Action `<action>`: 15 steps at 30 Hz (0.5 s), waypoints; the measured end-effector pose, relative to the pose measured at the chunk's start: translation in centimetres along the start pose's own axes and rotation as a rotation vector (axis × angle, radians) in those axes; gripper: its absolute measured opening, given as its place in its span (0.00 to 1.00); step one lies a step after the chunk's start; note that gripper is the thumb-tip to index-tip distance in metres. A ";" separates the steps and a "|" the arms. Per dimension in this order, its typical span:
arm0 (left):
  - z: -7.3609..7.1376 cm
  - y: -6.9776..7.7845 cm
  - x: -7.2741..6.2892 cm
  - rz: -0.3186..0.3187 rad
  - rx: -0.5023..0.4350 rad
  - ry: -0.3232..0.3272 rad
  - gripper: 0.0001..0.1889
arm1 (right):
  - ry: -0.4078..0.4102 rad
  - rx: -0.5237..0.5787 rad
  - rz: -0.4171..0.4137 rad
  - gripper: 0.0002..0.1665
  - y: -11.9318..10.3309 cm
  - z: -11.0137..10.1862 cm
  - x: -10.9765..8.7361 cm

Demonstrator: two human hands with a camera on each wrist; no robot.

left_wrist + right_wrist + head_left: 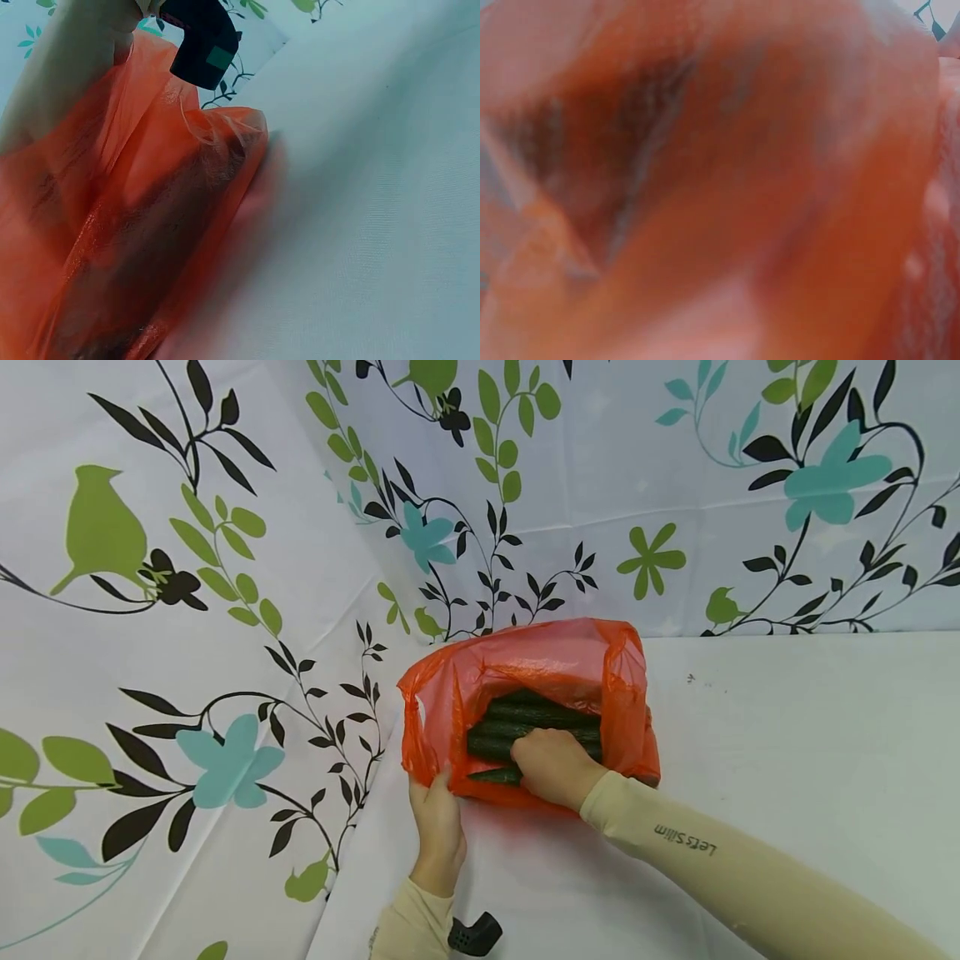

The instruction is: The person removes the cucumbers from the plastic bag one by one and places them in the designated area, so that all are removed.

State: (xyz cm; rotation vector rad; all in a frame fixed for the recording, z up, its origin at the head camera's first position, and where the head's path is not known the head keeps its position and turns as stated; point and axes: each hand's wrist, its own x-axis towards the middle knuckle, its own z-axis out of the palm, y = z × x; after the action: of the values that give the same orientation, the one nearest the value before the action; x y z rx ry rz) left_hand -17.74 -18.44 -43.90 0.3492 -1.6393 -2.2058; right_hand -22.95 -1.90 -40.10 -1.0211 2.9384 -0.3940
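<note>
An orange-red plastic bag point(525, 647) lies on the white table with its mouth toward me. Several dark green cucumbers point(532, 714) lie side by side inside it. My left hand point(437, 827) pinches the bag's near left rim. Reaching in through the mouth, my right hand point(555, 764) has its fingers curled round the front cucumber point(495, 775), whose pointed end sticks out to the left. The hand hides the rest of that cucumber. In the left wrist view the bag's side point(150, 225) shows dark shapes through it; the right wrist view is mostly blurred orange plastic point(780, 187).
The white table point(810, 735) stretches to the right of the bag. Behind and to the left hangs a white cloth point(570, 485) printed with leaves, birds and flowers. A black wrist camera point(475, 935) sits beside the left sleeve.
</note>
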 end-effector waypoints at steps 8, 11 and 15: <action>0.0 0.0 -0.5 -0.048 0.006 0.036 0.30 | -0.003 -0.050 -0.014 0.08 -0.4 0.4 0.5; 0.1 0.0 -0.8 -0.049 0.018 0.043 0.30 | -0.008 -0.070 -0.016 0.08 -0.5 0.7 0.5; 0.3 -0.1 -1.0 -0.038 0.008 0.043 0.28 | -0.002 -0.094 -0.039 0.08 -0.7 1.0 0.5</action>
State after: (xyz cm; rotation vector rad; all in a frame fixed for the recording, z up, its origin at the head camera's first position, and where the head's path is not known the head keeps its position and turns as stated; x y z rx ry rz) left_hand -16.96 -17.76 -43.93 0.4306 -1.6323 -2.2043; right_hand -22.86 -2.99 -40.88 -1.0899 2.9649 -0.2574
